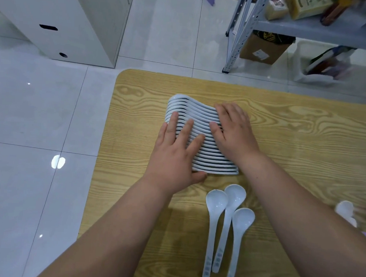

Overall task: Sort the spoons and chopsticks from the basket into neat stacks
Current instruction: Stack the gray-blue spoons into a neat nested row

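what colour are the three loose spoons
The loose spoons are white with blue handle markings, head view.

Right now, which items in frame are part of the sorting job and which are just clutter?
Job: row of nested spoons, pressed by left hand and right hand; three loose spoons near it; white piece at right edge, probably a spoon.
Lying about: white cabinet, metal shelf, cardboard box, clear bin.

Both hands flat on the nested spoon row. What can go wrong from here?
1. The row of nested white soup spoons on the light wooden table looks bowed; uneven pressure from the left hand and right hand could fan it apart.
2. The three loose white spoons lie between the forearms; pulling back may scatter them.
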Action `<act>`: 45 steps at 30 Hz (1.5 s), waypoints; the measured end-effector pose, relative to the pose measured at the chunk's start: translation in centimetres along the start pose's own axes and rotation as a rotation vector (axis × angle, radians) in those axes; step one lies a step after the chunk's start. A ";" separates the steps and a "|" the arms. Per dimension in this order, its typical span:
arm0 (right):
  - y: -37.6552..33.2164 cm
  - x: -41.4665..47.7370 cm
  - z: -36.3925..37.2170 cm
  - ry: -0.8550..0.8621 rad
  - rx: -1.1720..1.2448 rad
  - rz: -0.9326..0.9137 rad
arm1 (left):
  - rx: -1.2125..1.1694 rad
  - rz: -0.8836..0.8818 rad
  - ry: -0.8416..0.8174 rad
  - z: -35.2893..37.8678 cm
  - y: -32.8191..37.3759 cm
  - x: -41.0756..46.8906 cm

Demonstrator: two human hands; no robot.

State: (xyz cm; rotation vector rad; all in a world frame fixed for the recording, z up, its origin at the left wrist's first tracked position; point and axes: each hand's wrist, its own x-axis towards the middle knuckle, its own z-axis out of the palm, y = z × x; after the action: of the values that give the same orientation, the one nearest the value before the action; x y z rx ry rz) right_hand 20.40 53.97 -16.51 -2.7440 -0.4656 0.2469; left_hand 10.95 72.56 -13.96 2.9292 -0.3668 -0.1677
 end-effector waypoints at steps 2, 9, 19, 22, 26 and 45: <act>-0.1 -0.1 -0.1 -0.005 0.026 -0.019 | 0.014 0.008 0.004 0.1 0.0 -0.2; -0.9 -1.2 0.4 -0.024 0.051 -0.064 | 0.047 0.001 0.020 0.5 -0.1 -2.0; -0.8 -1.4 0.9 -0.085 -0.007 -0.082 | 0.092 -0.013 -0.037 0.1 -0.1 -2.8; -0.5 -1.4 0.6 -0.124 -0.040 -0.096 | 0.109 -0.009 -0.069 -0.1 -0.1 -2.9; 0.1 -1.4 -0.1 -0.140 -0.049 -0.072 | 0.134 0.007 -0.089 -0.4 0.0 -3.1; -0.9 -7.4 -4.0 -0.069 0.136 0.022 | -0.132 0.020 0.133 -2.6 3.3 -5.4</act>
State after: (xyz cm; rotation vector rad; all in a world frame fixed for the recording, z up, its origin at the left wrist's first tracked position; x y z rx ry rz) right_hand 14.13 51.00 -11.68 -2.6157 -0.4209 0.3658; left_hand 5.30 71.20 -10.32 2.7864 -0.3503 0.0058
